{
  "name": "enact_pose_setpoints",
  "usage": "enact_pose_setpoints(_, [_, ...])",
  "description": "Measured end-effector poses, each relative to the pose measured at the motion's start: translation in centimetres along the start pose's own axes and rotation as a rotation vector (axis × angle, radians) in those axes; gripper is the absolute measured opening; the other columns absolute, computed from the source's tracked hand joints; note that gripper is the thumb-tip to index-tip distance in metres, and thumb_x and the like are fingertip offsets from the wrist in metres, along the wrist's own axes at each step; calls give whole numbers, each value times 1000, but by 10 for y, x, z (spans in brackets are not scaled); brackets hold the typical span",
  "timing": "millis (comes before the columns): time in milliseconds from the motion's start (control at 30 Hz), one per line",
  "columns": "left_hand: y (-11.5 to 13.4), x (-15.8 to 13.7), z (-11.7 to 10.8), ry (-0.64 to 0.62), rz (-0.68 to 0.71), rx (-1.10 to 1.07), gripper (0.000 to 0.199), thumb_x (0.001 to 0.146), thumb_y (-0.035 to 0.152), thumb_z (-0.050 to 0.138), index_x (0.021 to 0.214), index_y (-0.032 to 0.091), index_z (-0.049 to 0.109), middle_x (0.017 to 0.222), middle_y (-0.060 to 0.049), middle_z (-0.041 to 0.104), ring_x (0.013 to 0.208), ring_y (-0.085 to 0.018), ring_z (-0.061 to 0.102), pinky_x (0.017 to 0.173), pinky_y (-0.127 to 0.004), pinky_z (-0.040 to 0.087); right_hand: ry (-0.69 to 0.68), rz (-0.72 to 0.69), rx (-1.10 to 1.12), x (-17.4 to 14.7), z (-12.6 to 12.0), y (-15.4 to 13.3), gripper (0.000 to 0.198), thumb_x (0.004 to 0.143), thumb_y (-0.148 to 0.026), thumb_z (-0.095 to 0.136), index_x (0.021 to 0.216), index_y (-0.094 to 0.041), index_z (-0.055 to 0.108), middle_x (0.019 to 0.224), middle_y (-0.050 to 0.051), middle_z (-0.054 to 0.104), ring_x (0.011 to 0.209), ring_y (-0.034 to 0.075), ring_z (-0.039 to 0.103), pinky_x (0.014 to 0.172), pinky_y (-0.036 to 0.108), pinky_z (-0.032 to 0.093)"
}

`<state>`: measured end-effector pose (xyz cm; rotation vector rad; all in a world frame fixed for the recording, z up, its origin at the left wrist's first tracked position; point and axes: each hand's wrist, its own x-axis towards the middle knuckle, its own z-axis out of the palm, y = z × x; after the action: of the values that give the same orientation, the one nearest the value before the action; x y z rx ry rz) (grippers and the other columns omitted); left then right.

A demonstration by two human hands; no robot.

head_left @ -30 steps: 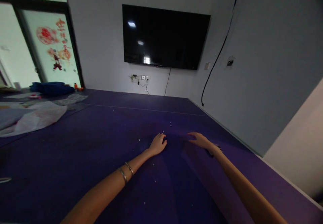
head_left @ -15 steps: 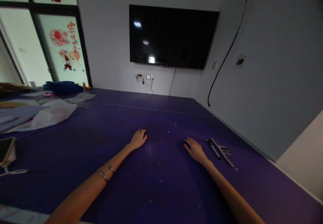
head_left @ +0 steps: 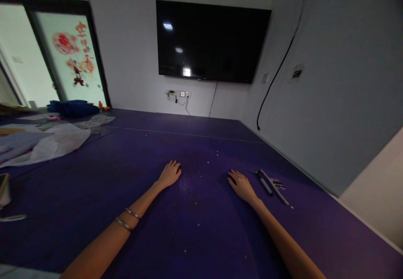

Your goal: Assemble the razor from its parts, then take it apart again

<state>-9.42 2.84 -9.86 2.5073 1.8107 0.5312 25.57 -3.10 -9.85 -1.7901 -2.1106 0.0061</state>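
Left hand [head_left: 170,174], right hand [head_left: 242,186] moved apart on tabletop [head_left: 126,157].

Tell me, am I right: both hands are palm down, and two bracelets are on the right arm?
Not quite: the two bracelets are on the left arm, as the head view shows. The left hand and right hand are indeed palm down.

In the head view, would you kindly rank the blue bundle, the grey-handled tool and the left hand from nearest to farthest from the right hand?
From the right hand:
1. Grey-handled tool: just to its right.
2. Left hand: across to its left.
3. Blue bundle: far left, near the door.
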Motion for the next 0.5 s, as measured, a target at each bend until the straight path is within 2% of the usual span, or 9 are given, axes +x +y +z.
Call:
enact_pose_setpoints(367, [2,-3,-3,-10,7,20,47,88,34,31,125,11,49,136,-16,42,131,-27,29,106,-43,23,-9,-2,-6,0,1,1,47,88,-39,34,126,-17,52,136,10,44,128,26,34,104,44,26])
enact_pose_setpoints(500, [1,-1,-3,-5,32,48,47,88,33,30,125,10,49,135,-15,44,131,-27,30,106,-42,24,35,-33,38,-2,-1,2,44,86,-35,37,122,-16,55,132,11,49,124,24,41,102,40,31])
